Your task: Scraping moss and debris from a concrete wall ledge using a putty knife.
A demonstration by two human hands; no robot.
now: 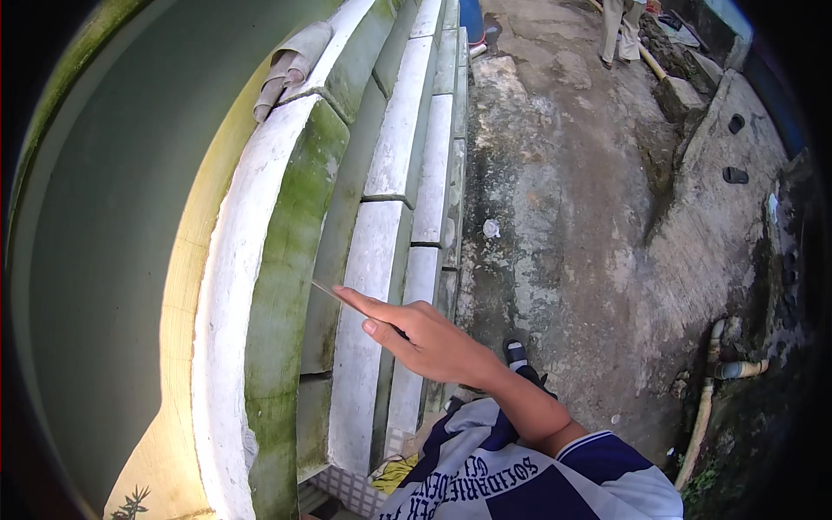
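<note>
My right hand reaches across from the right and grips a thin flat blade, seen nearly edge-on. My fingers lie along its top and the thumb underneath; a dark part shows under my palm. The blade's tip appears at the edge of the green-stained side of a long concrete ledge; whether it touches cannot be told. That ledge has a white-coated top. My left hand is out of view. A crumpled grey cloth or glove lies over the ledge farther up.
More white-topped concrete pieces stand in rows beside the ledge. A rough concrete path runs along the right, with sandals and a plastic pipe. A person stands far ahead near a blue barrel. Yellow cloth lies below.
</note>
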